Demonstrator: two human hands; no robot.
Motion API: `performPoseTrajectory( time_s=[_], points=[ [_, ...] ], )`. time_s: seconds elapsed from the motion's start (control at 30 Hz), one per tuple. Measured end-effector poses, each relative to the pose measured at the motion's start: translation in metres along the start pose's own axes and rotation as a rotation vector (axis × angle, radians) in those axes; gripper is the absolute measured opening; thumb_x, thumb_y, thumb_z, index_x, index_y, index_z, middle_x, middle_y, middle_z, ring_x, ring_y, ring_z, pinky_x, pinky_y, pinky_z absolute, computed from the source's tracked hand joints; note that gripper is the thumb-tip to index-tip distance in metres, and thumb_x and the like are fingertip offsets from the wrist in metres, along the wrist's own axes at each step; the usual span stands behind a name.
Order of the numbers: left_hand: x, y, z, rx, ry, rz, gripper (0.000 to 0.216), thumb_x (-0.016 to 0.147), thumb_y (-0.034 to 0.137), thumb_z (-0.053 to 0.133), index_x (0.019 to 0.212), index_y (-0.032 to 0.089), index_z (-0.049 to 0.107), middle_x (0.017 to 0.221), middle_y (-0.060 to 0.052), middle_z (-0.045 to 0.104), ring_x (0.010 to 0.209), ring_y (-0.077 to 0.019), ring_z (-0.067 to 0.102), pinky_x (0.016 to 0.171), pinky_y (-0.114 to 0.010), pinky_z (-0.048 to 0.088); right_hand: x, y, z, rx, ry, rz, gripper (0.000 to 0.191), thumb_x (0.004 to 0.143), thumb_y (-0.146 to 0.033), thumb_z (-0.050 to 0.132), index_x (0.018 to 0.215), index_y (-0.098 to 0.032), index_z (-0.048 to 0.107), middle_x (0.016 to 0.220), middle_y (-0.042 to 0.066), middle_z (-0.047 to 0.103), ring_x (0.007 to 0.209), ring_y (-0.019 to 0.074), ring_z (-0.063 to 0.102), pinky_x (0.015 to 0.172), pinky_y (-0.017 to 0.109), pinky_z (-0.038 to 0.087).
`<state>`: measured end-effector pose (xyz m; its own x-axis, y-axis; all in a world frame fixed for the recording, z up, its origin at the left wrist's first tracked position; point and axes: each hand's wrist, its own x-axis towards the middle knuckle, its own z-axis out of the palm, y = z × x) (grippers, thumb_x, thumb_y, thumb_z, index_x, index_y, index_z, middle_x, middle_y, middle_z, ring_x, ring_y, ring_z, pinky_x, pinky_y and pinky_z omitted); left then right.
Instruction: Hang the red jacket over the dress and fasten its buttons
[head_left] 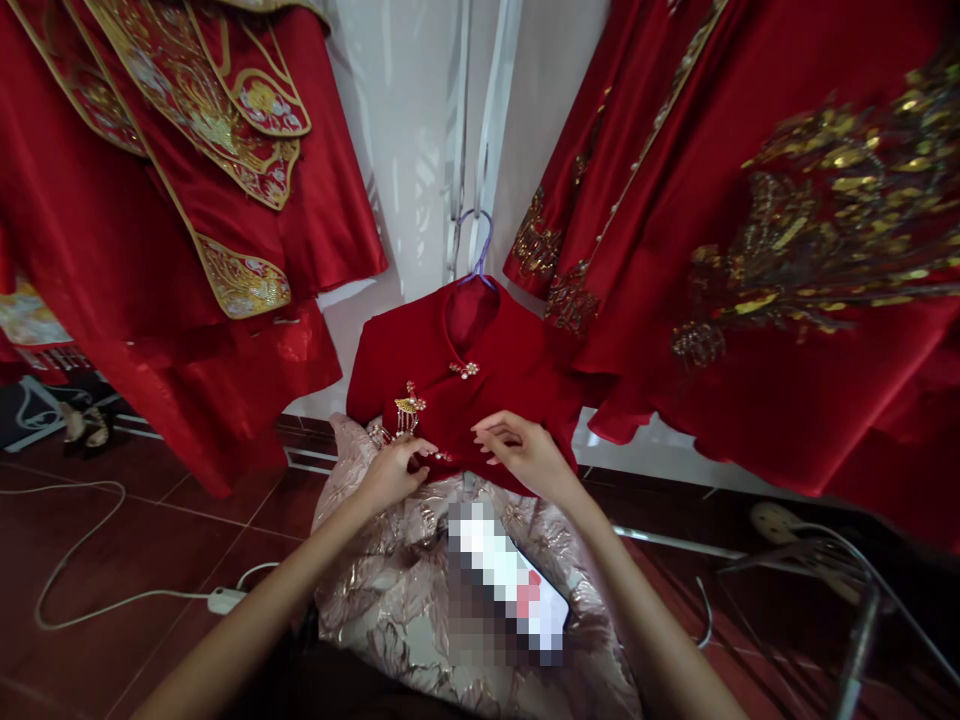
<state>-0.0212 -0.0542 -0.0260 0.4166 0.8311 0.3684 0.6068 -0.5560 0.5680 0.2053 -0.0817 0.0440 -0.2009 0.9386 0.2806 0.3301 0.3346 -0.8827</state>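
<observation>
Grip of the left hand (394,470): fingers drawn together, thumb and fingertips pinched on the front of the red top (517,370), just below its gold tassel ornament (409,408). Grip of the right hand (529,455): fingers bent and resting on the same cloth, near the lower hem. I could not tell whether they clamped the fabric or only pressed on it. The two hands were near each other but apart.

Red top hung on a purple hanger (484,245) against the white wall (405,150), collar up, with a small pearl clasp (465,370) at the neck. Its lower edge lay over pink brocade fabric (375,590), which spread beneath both forearms. A blurred object (510,585) lay on the brocade, between the arms; its kind was not legible.

Surroundings: a red robe with gold embroidery (150,200) hung to the left, a second red embroidered garment (787,250) to the right. A white cable (75,560) with an inline switch (225,600) ran over the dark red floor tiles (150,520). A pair of shoes (86,425) stood at far left.
</observation>
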Motion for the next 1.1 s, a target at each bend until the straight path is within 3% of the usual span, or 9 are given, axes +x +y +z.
performPoseTrajectory(
  time_s=[0.23,0.5,0.73,1.1],
  points=[
    [-0.003,0.012,0.002,0.185,0.005,0.096,0.031,0.073,0.007,0.052,0.1,0.021,0.056,0.101,-0.005,0.053,0.097,-0.019,0.052,0.087,-0.034,0.044,0.001,0.025,0.024,-0.116,-0.161,-0.011,0.018,0.081,-0.029,0.054,0.091,-0.018,0.064,0.089,0.005,0.069,0.082,0.0151,0.065,0.077,0.029,0.052],
    [-0.004,0.012,0.006,0.279,-0.008,0.132,0.01,0.081,0.011,0.049,0.086,0.02,0.051,0.095,-0.004,0.05,0.093,-0.0177,0.05,0.082,-0.032,0.044,0.001,0.049,0.042,-0.113,-0.117,0.009,0.024,0.082,-0.029,0.053,0.102,-0.017,0.057,0.098,0.008,0.066,0.091,0.0152,0.063,0.078,0.03,0.051],
    [-0.005,0.008,0.013,0.34,0.014,0.089,0.03,0.078,0.007,0.048,0.105,0.022,0.049,0.102,-0.005,0.05,0.096,-0.0192,0.05,0.083,-0.033,0.045,0.001,0.046,0.042,-0.129,-0.13,0.012,0.022,0.083,-0.027,0.051,0.101,-0.016,0.057,0.093,0.007,0.066,0.086,0.0142,0.063,0.075,0.028,0.051],
    [-0.003,0.013,0.008,0.269,0.056,0.143,0.012,0.088,0.021,0.043,0.09,0.02,0.055,0.094,-0.005,0.052,0.089,-0.0163,0.052,0.08,-0.031,0.044,0.003,0.047,0.038,-0.161,-0.132,-0.012,0.02,0.082,-0.021,0.051,0.1,-0.018,0.059,0.092,0.005,0.067,0.085,0.0134,0.063,0.073,0.026,0.05]
  ],
)
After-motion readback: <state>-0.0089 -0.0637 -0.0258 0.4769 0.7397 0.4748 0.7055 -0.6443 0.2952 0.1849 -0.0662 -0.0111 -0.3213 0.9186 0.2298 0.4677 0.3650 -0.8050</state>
